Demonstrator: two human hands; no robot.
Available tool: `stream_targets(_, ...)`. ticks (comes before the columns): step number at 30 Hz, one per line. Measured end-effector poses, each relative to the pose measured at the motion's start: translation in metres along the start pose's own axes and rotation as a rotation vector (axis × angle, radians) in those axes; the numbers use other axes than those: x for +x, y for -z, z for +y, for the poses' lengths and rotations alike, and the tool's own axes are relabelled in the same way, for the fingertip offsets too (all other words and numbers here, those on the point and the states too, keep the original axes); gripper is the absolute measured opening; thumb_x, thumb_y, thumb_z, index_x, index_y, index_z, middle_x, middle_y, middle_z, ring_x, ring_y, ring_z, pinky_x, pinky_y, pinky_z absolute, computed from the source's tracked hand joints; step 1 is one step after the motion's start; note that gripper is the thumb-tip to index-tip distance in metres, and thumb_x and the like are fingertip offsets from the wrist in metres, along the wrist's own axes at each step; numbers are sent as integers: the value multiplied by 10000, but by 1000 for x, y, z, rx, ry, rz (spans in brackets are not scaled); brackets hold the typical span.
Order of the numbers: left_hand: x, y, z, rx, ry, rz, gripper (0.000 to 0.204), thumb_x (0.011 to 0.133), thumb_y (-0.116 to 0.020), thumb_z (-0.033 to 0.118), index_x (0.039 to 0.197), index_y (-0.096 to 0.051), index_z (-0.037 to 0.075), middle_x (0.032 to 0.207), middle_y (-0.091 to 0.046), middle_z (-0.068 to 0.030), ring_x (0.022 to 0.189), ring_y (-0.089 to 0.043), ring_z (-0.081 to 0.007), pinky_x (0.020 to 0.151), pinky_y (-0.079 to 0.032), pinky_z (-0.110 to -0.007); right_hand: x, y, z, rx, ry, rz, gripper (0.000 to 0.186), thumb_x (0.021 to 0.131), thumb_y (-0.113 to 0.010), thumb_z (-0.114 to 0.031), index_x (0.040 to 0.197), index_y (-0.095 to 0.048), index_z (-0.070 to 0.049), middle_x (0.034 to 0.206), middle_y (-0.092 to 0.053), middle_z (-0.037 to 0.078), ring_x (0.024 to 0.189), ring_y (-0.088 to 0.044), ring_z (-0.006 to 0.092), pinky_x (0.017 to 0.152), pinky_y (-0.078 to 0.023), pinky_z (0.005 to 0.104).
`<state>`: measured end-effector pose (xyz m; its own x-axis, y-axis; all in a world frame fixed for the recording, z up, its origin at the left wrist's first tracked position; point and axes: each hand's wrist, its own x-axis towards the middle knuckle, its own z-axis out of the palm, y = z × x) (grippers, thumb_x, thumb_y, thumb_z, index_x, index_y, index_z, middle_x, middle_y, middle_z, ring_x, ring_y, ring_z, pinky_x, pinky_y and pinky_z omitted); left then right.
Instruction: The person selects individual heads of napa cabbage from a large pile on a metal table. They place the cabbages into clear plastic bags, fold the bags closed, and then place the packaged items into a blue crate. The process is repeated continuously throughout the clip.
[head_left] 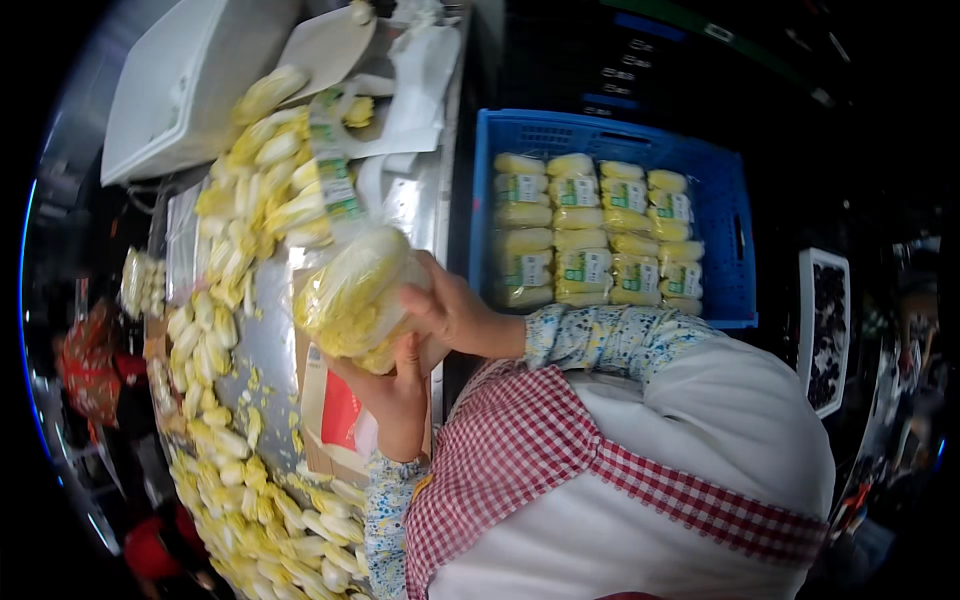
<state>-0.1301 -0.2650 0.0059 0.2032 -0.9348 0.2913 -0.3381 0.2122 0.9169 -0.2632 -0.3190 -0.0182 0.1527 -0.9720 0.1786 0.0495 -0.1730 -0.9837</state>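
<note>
Clear bag of baby napa cabbage [345, 295] is in both hands, looks raised over the right edge of the metal desk [272, 355]. Head count inside: can't tell, glare and a bit of blur.

Long axis of the top head runs diagonal, far-right to near-left. Bag lies left of the right hand [460, 312] and on the far side of the left hand [393, 392].

Right hand: fingers and thumb bent against the bag's right side, pressing in. Left hand: cups the near end, thumb up on the near-right side, fingers partly hidden behind the plastic, so exact finger contact there is unclear.

Blue crate [728, 230] stands to the right of the desk, right hand is the nearer one to it. Packed cabbage bags [583, 270] inside sit in two rows of four, heads lying left-right, so the held bag is skewed to them.

Strip of green-and-white labels [338, 180] is just far of the held bag, over the loose cabbage heads [240, 215]. Bigger cabbage heap [245, 500] at near left. Brown cardboard with a red patch [340, 408] lies just near of the bag. White bin [160, 120] at far left of the desk.
</note>
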Motion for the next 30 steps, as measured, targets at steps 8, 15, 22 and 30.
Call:
stream_targets(8, 28, -36, -17, 26, 272, -482, 721, 910, -689, 107, 1512, -294, 64, 1343, -528, -186, 1214, -545, -257, 1018, -434, -383, -26, 183, 108, -15, -481, 494, 611, 991, -493, -468, 1341, -466, 31, 1154, -620, 203, 1060, -606, 291, 922, -470, 370)
stream_targets(15, 33, -6, -45, -175, 456, -276, 497, 970, -619, 142, 1415, -428, 31, 1122, -640, -125, 951, -649, -180, 808, -537, -290, 69, 236, 208, -385, -654, 527, 879, 963, -388, -631, 1450, -310, 97, 1471, -355, 327, 1363, -372, 416, 1133, -291, 410)
stream_targets(22, -34, 110, -119, 365, 475, 114, 587, 875, -718, 176, 1366, -459, -11, 1139, -619, -148, 1053, -589, -234, 904, -476, -351, 82, 232, 204, -1089, -387, 528, 723, 946, -553, -477, 1376, -419, 89, 1392, -421, 313, 1306, -392, 440, 1118, -295, 480)
stream_targets(30, -115, 118, -96, 813, 368, -166, 585, 706, -792, 224, 1193, -544, 15, 1107, -601, -217, 1035, -576, -363, 876, -454, -460, 84, -31, 70, -190, 248, -705, 291, 980, -512, -85, 1258, -575, -23, 1152, -640, 121, 1083, -618, 256, 960, -474, 316)
